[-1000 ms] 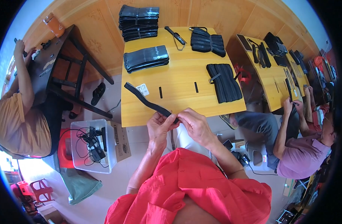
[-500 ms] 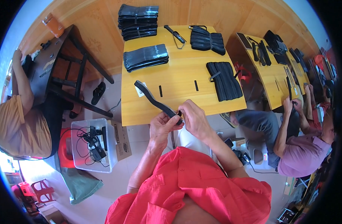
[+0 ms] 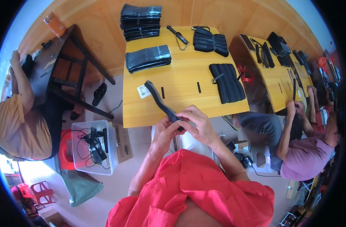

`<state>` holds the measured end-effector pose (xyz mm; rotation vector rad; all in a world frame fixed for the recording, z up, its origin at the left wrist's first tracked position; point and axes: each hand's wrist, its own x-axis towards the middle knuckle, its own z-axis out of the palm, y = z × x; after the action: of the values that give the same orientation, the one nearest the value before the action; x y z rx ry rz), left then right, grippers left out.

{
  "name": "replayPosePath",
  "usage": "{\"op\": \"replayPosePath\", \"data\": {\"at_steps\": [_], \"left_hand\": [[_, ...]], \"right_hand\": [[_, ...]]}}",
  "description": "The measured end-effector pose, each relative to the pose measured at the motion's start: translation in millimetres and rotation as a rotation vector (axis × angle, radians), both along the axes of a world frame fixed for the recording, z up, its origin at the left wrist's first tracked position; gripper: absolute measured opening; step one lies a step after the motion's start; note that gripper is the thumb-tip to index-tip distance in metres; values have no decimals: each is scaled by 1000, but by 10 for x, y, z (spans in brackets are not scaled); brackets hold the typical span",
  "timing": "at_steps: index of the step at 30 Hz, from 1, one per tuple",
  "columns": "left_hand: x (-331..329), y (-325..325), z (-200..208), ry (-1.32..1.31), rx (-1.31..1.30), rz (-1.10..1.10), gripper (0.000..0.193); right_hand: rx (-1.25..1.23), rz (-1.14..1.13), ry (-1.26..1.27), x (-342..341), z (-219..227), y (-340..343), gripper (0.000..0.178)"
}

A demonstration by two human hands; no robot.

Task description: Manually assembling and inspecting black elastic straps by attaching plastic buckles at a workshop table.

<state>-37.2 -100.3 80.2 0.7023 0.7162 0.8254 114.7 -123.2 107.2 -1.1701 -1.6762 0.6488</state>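
Observation:
A long, flat black strap [image 3: 156,98] with a greyish face slants up and away from my hands, over the front of the yellow table. My left hand [image 3: 162,133] is closed round its near end. From the other side, the fingers and thumb of my right hand [image 3: 198,125] pinch that same end, close to the left thumb. The strap's very tip is partly hidden by my fingers. A white printed label [image 3: 144,92] lies beside the strap's far end. Two short black strips [image 3: 162,92] lie apart on the wooden tabletop [image 3: 184,75].
Tied black strap bundles [image 3: 226,83] sit on the table's right side. Stacked black straps [image 3: 148,58] lie at the left, with a taller pile [image 3: 141,22] behind. A looped strap [image 3: 177,36] is at the back. A clear bin [image 3: 91,147] holds cables; co-workers sit on both sides.
The strap's far end has swung a little to the right and stands steeper. My right hand has lowered slightly and its fingers now lie over the strap's near end.

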Motion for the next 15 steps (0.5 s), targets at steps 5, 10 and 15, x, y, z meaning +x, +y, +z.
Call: {"op": "replayPosePath", "data": {"at_steps": [5, 10, 15], "left_hand": [[53, -41, 6, 43, -46, -5, 14], [90, -84, -32, 204, -42, 5, 13], [43, -99, -42, 265, -8, -20, 14]], "right_hand": [[152, -92, -136, 9, -194, -17, 23], [230, -185, -309, -115, -295, -135, 24], [159, -167, -187, -135, -256, -94, 19]]}}
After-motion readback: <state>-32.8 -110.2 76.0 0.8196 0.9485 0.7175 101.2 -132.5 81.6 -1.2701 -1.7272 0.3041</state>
